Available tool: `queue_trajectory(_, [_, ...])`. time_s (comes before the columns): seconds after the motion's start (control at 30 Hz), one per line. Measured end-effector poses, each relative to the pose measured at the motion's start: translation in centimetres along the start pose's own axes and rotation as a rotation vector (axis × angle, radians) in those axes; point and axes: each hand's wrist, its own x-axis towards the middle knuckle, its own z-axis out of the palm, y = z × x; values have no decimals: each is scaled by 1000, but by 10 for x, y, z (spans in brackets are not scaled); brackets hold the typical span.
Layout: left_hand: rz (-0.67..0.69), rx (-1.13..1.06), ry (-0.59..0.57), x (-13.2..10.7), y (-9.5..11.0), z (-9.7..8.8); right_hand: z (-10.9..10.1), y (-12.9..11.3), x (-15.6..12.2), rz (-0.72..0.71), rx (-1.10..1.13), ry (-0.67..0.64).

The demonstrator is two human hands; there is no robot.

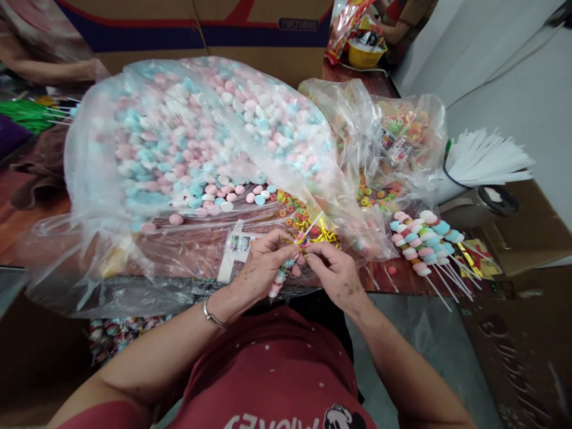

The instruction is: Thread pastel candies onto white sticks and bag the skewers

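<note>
My left hand (263, 265) is closed around a plastic-wrapped marshmallow skewer (277, 281), its white stick pointing up and away to the right. Thumb and fingers of my right hand (339, 277) pinch a thin gold twist tie at the gathered neck of the wrapper, close against the left fingertips. Just beyond my hands lie loose gold twist ties (329, 233) and small coloured gummy rings (295, 208). Pink, blue and white marshmallows (218, 195) spill from the mouth of a big clear bag (179, 125).
At right are a pile of unwrapped marshmallow skewers (424, 241), a bundle of white sticks (487, 158), a metal mug (485, 205) and a cardboard box (536, 232). Behind stands a bag of gummy rings (406, 128). Co-workers' arms (58, 68) show at both upper corners, one near a yellow basket (364, 56).
</note>
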Motion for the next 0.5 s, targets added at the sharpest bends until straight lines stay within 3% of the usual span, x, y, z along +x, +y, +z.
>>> queue_trajectory(0.23, [-124, -95, -14, 8, 15, 2, 4, 5, 0, -503, -724, 167])
queue_trajectory(0.37, [-153, -117, -63, 10, 15, 4, -4, 4, 6, -699, -830, 170])
queue_trajectory(0.5, [-227, 34, -136, 14, 14, -2, -18, 3, 14, -880, -769, -16])
